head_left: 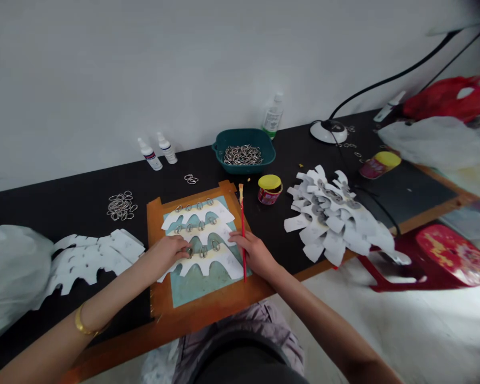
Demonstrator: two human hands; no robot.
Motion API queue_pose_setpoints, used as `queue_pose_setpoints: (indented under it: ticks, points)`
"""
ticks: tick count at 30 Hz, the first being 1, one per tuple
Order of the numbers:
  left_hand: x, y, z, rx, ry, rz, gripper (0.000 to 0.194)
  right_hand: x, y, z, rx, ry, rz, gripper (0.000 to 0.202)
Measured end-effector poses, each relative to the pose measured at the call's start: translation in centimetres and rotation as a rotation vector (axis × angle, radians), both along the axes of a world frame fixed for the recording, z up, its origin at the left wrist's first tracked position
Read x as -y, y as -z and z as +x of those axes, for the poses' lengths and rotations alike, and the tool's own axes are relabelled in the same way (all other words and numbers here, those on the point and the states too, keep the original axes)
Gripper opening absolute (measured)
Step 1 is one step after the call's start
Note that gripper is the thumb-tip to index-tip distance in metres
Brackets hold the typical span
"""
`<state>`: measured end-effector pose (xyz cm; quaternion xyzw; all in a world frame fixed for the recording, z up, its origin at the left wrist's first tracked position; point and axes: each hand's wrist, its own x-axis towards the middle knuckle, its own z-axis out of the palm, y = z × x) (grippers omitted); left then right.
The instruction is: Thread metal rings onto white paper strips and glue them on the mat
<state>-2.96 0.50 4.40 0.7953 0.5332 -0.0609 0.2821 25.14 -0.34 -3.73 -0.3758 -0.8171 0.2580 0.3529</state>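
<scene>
My left hand [172,252] is closed, fingertips pinched at an oval metal ring [189,252] on the lowest of three white scalloped paper strips [228,261]. In my right hand [256,253] a red-handled paintbrush [242,221] stands nearly upright, its bristles up. Some of that hand's fingers reach onto the strips' right ends. Rings sit in rows along the strips' upper parts. Beneath them lies a blue-green sheet [200,292] on a board with a brown border [220,306].
Behind the board are a green basin [220,162] of rings and a yellow-lidded tub [269,196]. Loose rings [121,206] and cut papers [92,258] lie left; a heap of papers with rings [330,213] lies right. Two bottles [150,154], a clear bottle [272,117] and lamp base [328,132] stand behind.
</scene>
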Motion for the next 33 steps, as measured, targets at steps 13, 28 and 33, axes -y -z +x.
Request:
queue_pose_setpoints:
  ticks: [13, 28, 33]
  points:
    - [0.0, 0.3, 0.6, -0.088, 0.026, -0.016, 0.025, 0.0, -0.1, 0.0, -0.005, -0.007, -0.004, 0.037]
    - [0.3, 0.3, 1.0, -0.116, -0.054, 0.018, 0.019, -0.1, -0.1, -0.1, 0.005, 0.0, 0.027, 0.037]
    - [0.5, 0.7, 0.6, -0.049, -0.047, 0.001, 0.02, -0.1, 0.0, -0.1, -0.003, 0.009, 0.042, 0.036]
